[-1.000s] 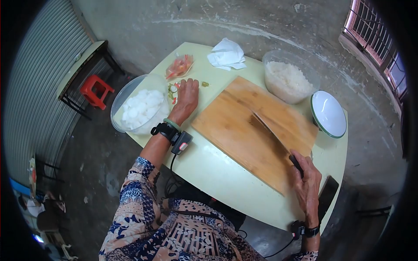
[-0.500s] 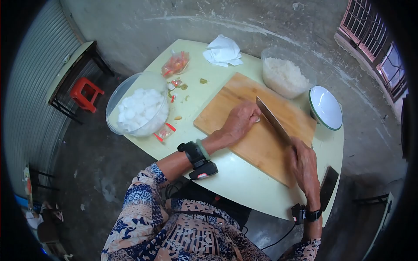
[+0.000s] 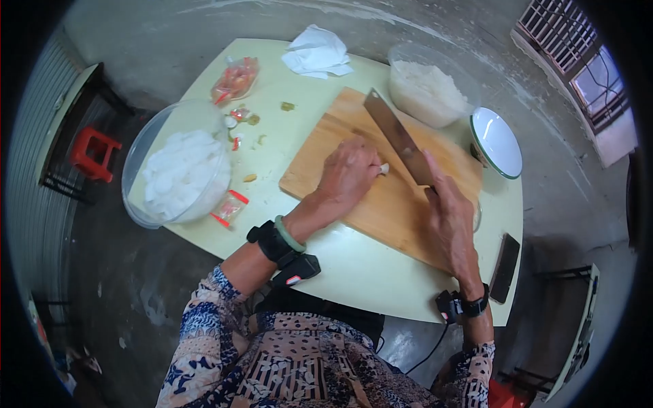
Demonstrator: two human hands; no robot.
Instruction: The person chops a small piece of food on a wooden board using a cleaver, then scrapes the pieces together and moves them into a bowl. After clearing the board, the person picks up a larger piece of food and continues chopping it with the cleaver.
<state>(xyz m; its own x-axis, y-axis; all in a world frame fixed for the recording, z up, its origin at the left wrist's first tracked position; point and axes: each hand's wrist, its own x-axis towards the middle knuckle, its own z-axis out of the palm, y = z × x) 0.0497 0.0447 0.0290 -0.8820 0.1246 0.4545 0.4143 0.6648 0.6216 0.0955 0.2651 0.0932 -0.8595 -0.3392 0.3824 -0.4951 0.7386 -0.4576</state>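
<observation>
A wooden cutting board [image 3: 401,224] lies on the pale table. On it, my left hand [image 3: 350,170] pinches a small whitish piece [image 3: 384,168] between its fingertips. My right hand [image 3: 449,211] is closed round the handle of a cleaver [image 3: 398,136], whose broad blade is tilted above the board, to the right of the piece and apart from it. The blade points away from me to the upper left. Most of the handle is hidden by my fingers.
Left on the table [image 3: 286,238] are a clear bowl of white chunks [image 3: 183,173], a red-edged packet [image 3: 229,208], a red bag [image 3: 236,79] and scraps. White paper [image 3: 316,52], a tub of white shreds [image 3: 428,88], an enamel bowl [image 3: 496,143] and a phone [image 3: 505,268] also lie there.
The cleaver has lifted and turned so its broad side shows more, and my right hand has risen with it. My left hand still holds the piece. The whole view has shifted.
</observation>
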